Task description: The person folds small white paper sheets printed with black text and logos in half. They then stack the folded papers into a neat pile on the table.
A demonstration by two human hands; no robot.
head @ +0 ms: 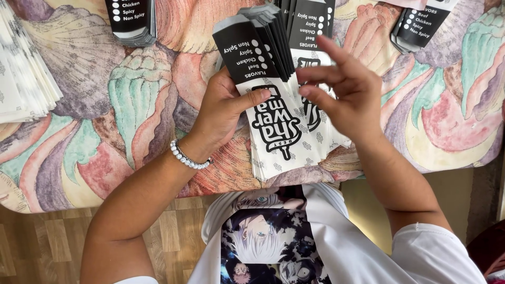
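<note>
My left hand (pixel 223 108) grips a fanned stack of long black-and-white paper bags (pixel 273 113), thumb pressed across the top bag, fingers underneath. The bags have a black band at the far end and a large black print in the middle. My right hand (pixel 347 92) hovers over the right side of the stack, fingers spread and slightly curled, holding nothing; its fingertips are near the bags' black ends. A white bead bracelet (pixel 189 156) circles my left wrist.
The bags rest over a table covered by a pastel shell-pattern cloth (pixel 131 105). More stacks of bags lie at the far left edge (pixel 23 73), top left (pixel 131 21) and top right (pixel 421 23). Wood floor (pixel 47 242) shows below the table edge.
</note>
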